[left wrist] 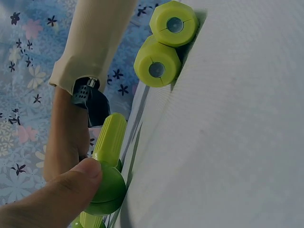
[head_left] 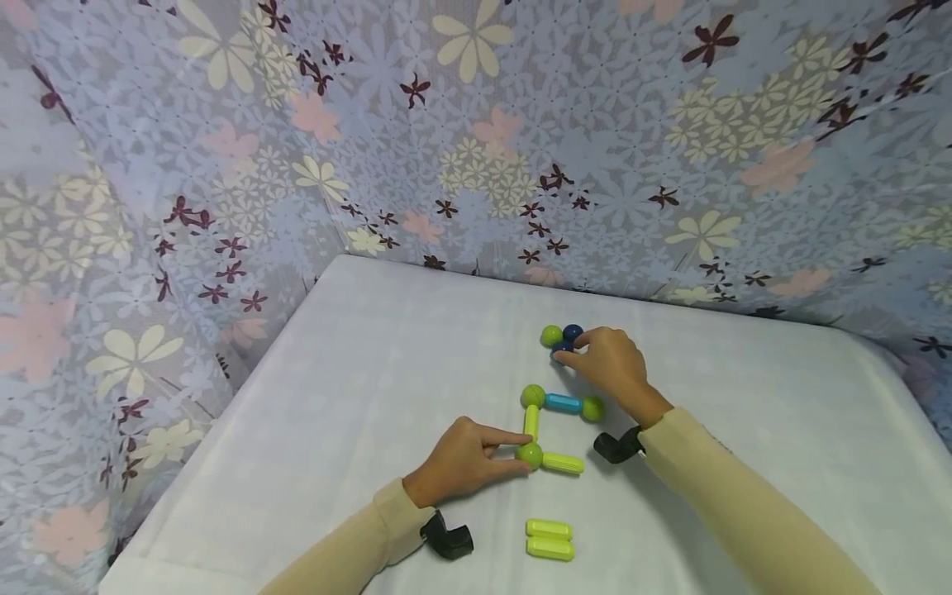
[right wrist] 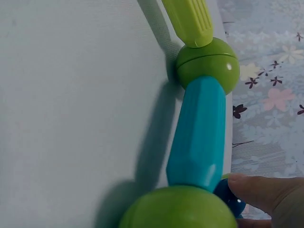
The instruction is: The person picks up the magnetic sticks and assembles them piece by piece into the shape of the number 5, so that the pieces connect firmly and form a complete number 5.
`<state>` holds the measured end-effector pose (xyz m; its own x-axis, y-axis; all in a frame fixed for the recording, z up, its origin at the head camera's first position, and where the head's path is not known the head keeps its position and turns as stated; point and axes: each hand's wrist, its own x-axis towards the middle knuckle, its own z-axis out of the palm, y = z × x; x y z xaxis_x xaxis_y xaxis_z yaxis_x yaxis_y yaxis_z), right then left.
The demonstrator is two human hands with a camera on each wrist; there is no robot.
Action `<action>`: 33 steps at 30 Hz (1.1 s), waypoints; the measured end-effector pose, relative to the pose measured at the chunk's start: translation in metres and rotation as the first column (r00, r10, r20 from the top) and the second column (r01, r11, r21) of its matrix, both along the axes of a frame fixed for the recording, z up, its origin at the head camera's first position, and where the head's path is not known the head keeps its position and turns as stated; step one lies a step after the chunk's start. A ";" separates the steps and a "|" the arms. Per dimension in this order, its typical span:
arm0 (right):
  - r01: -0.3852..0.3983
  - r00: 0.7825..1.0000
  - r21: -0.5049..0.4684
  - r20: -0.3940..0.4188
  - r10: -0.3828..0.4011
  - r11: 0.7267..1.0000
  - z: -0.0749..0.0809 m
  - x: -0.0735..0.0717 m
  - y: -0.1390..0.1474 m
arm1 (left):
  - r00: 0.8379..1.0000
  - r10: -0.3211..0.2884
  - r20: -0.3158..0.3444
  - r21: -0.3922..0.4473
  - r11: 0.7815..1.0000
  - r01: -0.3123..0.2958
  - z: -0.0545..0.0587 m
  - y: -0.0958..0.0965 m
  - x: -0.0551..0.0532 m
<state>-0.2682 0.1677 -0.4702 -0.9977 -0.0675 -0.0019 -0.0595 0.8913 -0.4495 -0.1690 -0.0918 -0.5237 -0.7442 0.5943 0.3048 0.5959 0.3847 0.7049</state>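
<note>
My left hand (head_left: 464, 459) pinches a green ball (head_left: 530, 455) between thumb and fingers. This ball joins a yellow-green rod (head_left: 563, 463) pointing right and another upright yellow-green rod (head_left: 531, 422). The upright rod reaches a second green ball (head_left: 533, 396), from which a light blue rod (head_left: 563, 403) runs to a third green ball (head_left: 592, 408). Farther back, my right hand (head_left: 613, 364) pinches a dark blue ball (head_left: 561, 351), partly hidden by the fingers. Beside it lie another dark blue ball (head_left: 573, 332) and a loose green ball (head_left: 551, 335).
Two loose yellow-green rods (head_left: 549, 539) lie side by side near the front of the white-covered table (head_left: 402, 347). Flowered cloth (head_left: 476, 149) hangs behind the table and along its left side. A black wrist mount (head_left: 619, 446) sits under the right sleeve.
</note>
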 end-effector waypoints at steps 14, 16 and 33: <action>-0.019 0.993 -0.080 -0.120 0.009 0.997 0.002 0.021 0.011 | 1.000 -0.002 0.022 -0.007 1.000 0.002 -0.001 0.004 0.000; -0.035 0.986 -0.117 -0.166 0.016 0.992 0.010 0.033 0.017 | 1.000 0.001 0.018 -0.012 1.000 -0.001 -0.001 0.005 -0.001; 0.038 0.999 -0.358 0.026 -0.030 0.933 -0.009 0.156 0.055 | 1.000 0.019 0.007 0.028 0.999 -0.019 -0.001 0.004 0.000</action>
<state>-0.1127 0.2231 -0.4795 -0.9994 -0.0333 -0.0039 -0.0195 0.6719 -0.7404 -0.1692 -0.0881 -0.5248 -0.7574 0.5714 0.3161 0.5839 0.3760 0.7194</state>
